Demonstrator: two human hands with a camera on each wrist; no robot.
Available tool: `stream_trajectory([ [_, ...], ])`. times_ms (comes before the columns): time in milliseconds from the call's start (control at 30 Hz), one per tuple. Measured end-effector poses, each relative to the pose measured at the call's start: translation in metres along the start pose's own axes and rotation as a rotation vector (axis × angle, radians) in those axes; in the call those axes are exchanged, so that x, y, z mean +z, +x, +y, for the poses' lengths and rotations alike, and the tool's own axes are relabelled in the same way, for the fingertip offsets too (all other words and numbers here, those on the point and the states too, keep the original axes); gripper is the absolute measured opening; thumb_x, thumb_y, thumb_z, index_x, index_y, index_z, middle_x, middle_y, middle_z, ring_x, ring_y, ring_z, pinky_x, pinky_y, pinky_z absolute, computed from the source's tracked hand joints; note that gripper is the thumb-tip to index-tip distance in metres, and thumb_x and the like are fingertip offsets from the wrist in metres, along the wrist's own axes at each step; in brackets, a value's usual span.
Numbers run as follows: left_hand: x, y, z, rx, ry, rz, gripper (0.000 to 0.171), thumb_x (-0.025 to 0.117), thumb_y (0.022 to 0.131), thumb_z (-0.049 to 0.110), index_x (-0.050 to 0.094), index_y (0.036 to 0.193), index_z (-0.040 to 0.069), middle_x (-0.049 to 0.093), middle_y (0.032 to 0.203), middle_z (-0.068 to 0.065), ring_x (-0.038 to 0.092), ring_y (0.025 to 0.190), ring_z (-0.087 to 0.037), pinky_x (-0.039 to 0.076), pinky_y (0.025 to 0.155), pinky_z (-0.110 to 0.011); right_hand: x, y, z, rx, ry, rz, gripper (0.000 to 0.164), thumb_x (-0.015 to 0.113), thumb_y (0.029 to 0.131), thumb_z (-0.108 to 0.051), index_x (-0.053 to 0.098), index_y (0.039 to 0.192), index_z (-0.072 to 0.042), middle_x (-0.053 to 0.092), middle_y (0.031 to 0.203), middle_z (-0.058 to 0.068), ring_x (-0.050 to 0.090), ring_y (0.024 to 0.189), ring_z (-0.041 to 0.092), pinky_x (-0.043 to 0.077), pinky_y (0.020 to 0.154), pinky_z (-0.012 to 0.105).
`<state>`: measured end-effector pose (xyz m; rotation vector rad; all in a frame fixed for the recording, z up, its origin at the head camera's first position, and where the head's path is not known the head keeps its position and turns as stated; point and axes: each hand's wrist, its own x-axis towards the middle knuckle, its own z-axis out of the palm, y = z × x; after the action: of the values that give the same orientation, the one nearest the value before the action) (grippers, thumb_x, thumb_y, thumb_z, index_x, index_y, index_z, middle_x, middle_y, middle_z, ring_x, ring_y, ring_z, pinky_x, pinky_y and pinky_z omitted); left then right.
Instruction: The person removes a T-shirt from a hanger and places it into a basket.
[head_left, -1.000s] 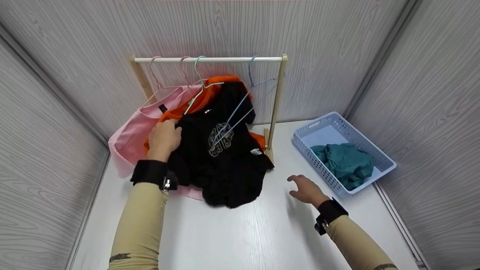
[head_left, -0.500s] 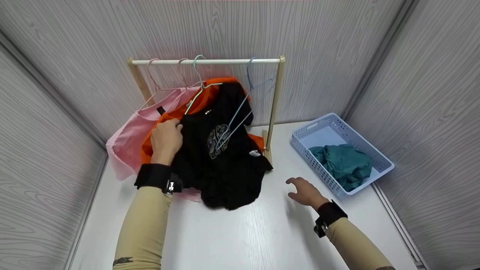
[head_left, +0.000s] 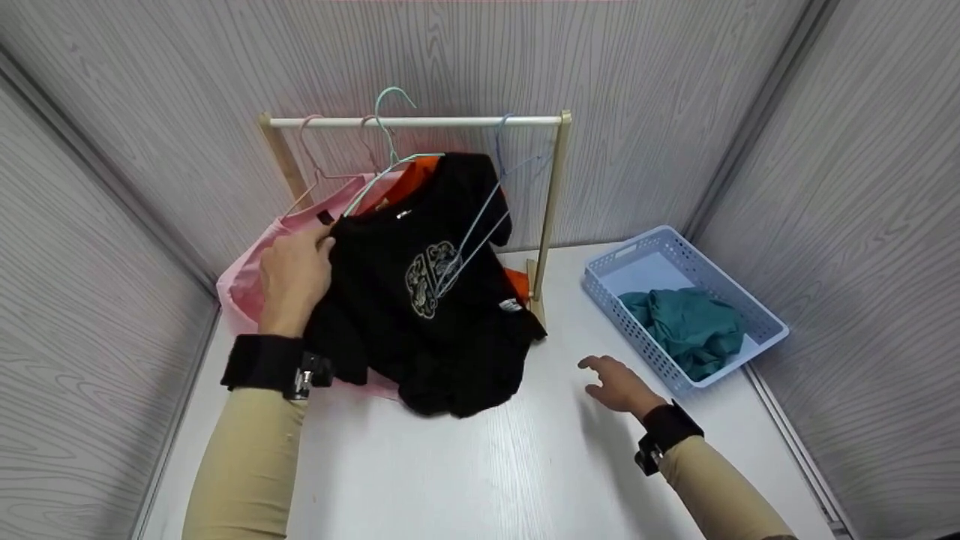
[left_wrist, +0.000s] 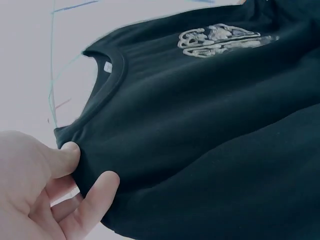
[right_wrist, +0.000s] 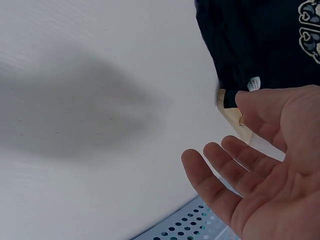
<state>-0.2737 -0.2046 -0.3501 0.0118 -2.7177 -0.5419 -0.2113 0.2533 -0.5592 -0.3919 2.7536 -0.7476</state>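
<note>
L hand (head_left: 296, 274) pinches blk T-shirt (head_left: 465, 341) by its near shoulder; tee drapes R of & below it. Mint wire hanger (head_left: 393, 156) sits above that hand, in the neckline. R hand (head_left: 619, 386), fingers loosely spread, holds nothing. Tee's prob. light, soft, floppy, not fragile; may slip on wire, so best grip shoulder + hanger tip tog.

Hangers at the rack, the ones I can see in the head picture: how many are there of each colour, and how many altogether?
Pink hangers: 2
Mint-green hanger: 1
Blue hanger: 1
Total: 4
</note>
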Motion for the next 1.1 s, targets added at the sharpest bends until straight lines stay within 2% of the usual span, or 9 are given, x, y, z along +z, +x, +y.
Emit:
stream_trajectory([
  [133,0.000,-0.010,-0.019,0.041,0.013,0.034,0.016,0.057,0.097,0.019,0.067,0.103,0.009,0.068,0.104,-0.027,0.060,0.094,-0.053,0.042,0.074,-0.061,-0.002,0.000,0.004,0.003,0.014,-0.006,0.040,0.061,0.092,-0.005,0.053,0.131,0.001,0.056,0.129,0.026,0.060,0.111,0.044,0.048,0.094,0.053],
  [267,0.006,-0.020,-0.042,0.094,0.013,0.052,0.016,0.061,0.095,0.017,0.071,0.105,0.009,0.070,0.102,-0.023,0.061,0.090,-0.052,0.044,0.072,-0.062,-0.004,-0.002,0.007,0.004,0.033,-0.013,0.040,0.060,0.093,-0.005,0.052,0.132,0.002,0.055,0.131,0.027,0.059,0.112,0.045,0.048,0.096,0.054],
  [433,0.013,-0.032,-0.073,0.120,-0.018,0.024,0.020,0.061,0.095,0.015,0.071,0.111,0.007,0.071,0.104,-0.023,0.061,0.090,-0.053,0.045,0.078,-0.063,-0.007,-0.003,0.011,0.025,0.040,-0.030,0.040,0.060,0.093,-0.005,0.052,0.132,0.002,0.056,0.130,0.026,0.059,0.114,0.044,0.047,0.097,0.054],
  [633,0.014,-0.044,-0.099,0.114,-0.085,-0.074,0.021,0.061,0.095,0.014,0.071,0.112,0.007,0.069,0.108,-0.025,0.060,0.097,-0.055,0.043,0.087,-0.064,-0.007,-0.002,0.010,0.049,0.040,-0.065,0.035,0.060,0.094,-0.007,0.056,0.128,-0.001,0.059,0.129,0.022,0.057,0.118,0.042,0.046,0.098,0.054],
  [733,0.015,-0.047,-0.103,0.142,-0.097,-0.117,0.021,0.062,0.094,0.013,0.071,0.112,0.006,0.070,0.109,-0.024,0.061,0.098,-0.052,0.043,0.090,-0.063,-0.007,-0.002,0.009,0.053,0.042,-0.073,0.034,0.060,0.094,-0.007,0.057,0.127,-0.001,0.060,0.128,0.022,0.056,0.119,0.042,0.046,0.099,0.055],
  [867,0.019,-0.050,-0.101,0.217,-0.112,-0.149,0.020,0.064,0.093,0.010,0.072,0.110,0.005,0.072,0.107,-0.020,0.065,0.098,-0.045,0.046,0.091,-0.058,-0.006,-0.001,0.008,0.036,0.045,-0.067,0.034,0.060,0.094,-0.008,0.058,0.127,-0.001,0.061,0.127,0.022,0.057,0.118,0.041,0.045,0.099,0.055],
  [967,0.021,-0.050,-0.094,0.251,-0.139,-0.174,0.020,0.064,0.092,0.010,0.073,0.110,0.006,0.072,0.107,-0.019,0.066,0.099,-0.041,0.048,0.092,-0.056,-0.007,0.000,0.006,-0.008,0.054,-0.042,0.035,0.059,0.094,-0.008,0.057,0.128,0.000,0.060,0.127,0.023,0.057,0.117,0.042,0.045,0.099,0.056],
  [1100,0.022,-0.048,-0.075,0.246,-0.152,-0.213,0.022,0.063,0.094,0.014,0.072,0.113,0.010,0.071,0.112,-0.017,0.065,0.101,-0.039,0.048,0.093,-0.056,-0.011,0.001,0.003,-0.045,0.096,0.024,0.036,0.058,0.095,-0.009,0.055,0.130,0.000,0.059,0.128,0.024,0.056,0.118,0.044,0.044,0.100,0.057],
])
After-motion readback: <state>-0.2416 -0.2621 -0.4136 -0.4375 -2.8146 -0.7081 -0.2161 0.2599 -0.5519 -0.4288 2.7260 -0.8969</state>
